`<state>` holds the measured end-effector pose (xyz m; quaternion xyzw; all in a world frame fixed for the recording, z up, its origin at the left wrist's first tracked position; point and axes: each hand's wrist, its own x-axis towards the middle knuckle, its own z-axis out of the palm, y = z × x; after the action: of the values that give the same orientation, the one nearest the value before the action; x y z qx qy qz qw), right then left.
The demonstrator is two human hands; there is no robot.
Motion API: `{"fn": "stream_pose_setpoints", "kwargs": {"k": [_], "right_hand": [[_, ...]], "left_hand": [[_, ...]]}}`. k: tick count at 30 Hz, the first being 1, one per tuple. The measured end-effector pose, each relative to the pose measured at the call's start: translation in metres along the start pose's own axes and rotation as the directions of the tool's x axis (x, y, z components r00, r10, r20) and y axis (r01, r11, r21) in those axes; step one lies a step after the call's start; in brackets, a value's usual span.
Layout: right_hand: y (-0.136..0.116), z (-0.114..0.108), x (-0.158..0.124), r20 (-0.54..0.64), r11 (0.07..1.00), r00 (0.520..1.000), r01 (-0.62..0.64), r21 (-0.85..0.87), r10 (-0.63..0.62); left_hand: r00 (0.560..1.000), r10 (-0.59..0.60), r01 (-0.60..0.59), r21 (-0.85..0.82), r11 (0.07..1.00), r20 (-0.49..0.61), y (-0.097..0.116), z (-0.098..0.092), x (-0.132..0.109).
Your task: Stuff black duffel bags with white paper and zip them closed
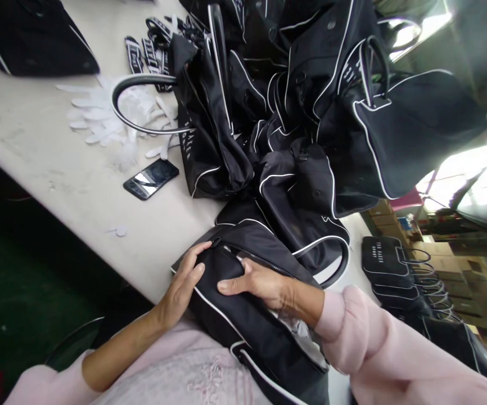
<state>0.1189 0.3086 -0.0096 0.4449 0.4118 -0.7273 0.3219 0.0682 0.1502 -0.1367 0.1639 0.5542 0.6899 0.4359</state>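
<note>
Surface (36, 140) carries a big heap of black bags (311, 112) at the far side, a smaller stack (387, 270) at its right edge. Judging by that, most are still waiting. Bag in hand (247, 304) lies at the near edge, partly over the lap, zipper (252, 257) seemingly open. Left hand (182, 287) flat, fingers spread on its left end; right hand (264, 284) pressed on top beside the zipper. Neither grip pinches anything. Phone (150, 178) sits apart, left of the heap.
</note>
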Motion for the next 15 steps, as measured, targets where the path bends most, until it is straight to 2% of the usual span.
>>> {"fn": "stream_pose_setpoints", "kwargs": {"k": [4, 7, 11, 13, 15], "right_hand": [[0.033, 0.004, -0.003, -0.083, 0.962, 0.987, 0.154, 0.227, -0.139], [0.036, 0.003, -0.008, -0.117, 0.958, 0.982, 0.173, 0.229, -0.15], [0.021, -0.006, -0.029, -0.158, 0.983, 0.978, 0.153, 0.106, -0.135], [0.014, -0.011, -0.05, -0.165, 0.976, 0.962, 0.219, -0.015, -0.219], [0.01, -0.013, -0.08, -0.214, 0.916, 0.903, 0.319, -0.245, -0.372]], "left_hand": [[1.0, -0.022, 0.021, 0.044, 0.999, 0.011, -0.001, 0.001, 0.002], [0.998, -0.047, 0.049, 0.079, 0.996, -0.036, -0.005, 0.0, 0.002], [0.977, -0.106, 0.121, 0.076, 0.99, -0.184, -0.014, -0.009, 0.007], [0.962, -0.135, 0.158, 0.085, 0.984, -0.236, -0.007, -0.014, 0.009], [0.961, -0.114, 0.148, 0.121, 0.981, -0.251, 0.016, -0.016, 0.007]]}}
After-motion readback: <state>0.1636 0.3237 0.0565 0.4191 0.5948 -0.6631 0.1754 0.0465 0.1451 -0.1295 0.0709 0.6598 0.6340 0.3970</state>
